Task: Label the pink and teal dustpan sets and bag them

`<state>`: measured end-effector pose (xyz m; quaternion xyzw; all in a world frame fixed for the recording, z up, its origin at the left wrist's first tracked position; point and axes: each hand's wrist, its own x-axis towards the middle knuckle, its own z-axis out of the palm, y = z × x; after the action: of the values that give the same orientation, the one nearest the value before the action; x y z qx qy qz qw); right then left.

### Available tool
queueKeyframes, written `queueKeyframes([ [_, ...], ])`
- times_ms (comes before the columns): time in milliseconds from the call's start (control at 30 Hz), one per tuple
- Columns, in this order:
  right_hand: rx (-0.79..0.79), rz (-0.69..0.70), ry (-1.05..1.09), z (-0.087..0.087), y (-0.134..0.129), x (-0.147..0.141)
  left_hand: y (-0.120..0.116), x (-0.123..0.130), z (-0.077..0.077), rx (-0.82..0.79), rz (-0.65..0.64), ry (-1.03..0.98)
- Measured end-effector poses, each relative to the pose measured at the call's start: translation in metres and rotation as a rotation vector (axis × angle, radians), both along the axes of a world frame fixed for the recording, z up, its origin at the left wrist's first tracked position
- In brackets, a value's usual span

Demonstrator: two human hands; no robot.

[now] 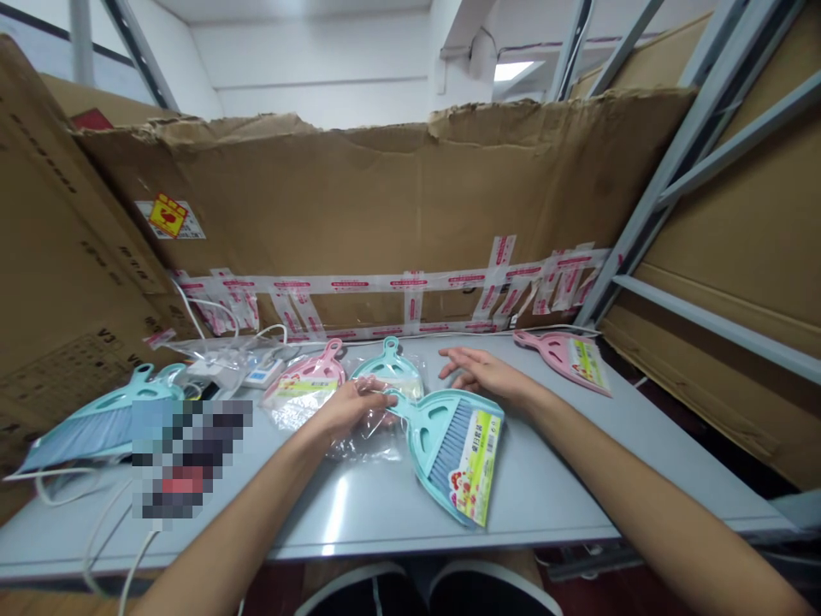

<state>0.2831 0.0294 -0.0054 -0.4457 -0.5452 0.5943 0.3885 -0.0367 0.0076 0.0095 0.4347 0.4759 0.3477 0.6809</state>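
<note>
My left hand (359,409) pinches the handle end of a mint-green dustpan and brush set (433,441). The set slants toward the front right, with blue bristles and a yellow-green printed label across its wide end. Beyond its upper edge, my right hand (478,374) has its fingers stretched out to the left and holds nothing. Behind my left hand lie a pink dustpan set (317,368) and another mint-green dustpan set (386,364), both in clear plastic bags. My hand partly covers the plastic. A second pink dustpan set (570,358) with a label lies at the back right.
Several mint-green dustpans and a blue-bristled brush (96,423) lie at the left, near white cables (96,530) and a power strip (262,372). A blurred-out object (192,462) sits in front. A taped cardboard sheet (385,205) walls the back; metal shelf posts (647,205) stand right.
</note>
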Motion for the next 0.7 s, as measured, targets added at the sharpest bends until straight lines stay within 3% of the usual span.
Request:
queueKeyframes([
  [133, 0.063, -0.150, 0.055, 0.002, 0.001, 0.009, 0.009, -0.005, -0.003, -0.008, 0.174, -0.077],
  [267, -0.053, -0.039, -0.008, 0.005, -0.006, 0.017, 0.013, -0.008, -0.003, 0.038, 0.283, -0.099],
  [500, -0.091, -0.019, 0.040, 0.000, -0.006, 0.014, 0.011, -0.010, 0.001, 0.003, 0.319, -0.089],
  [700, 0.111, -0.215, -0.010, -0.005, -0.005, -0.002, 0.009, -0.006, -0.004, 0.030, 0.294, -0.172],
])
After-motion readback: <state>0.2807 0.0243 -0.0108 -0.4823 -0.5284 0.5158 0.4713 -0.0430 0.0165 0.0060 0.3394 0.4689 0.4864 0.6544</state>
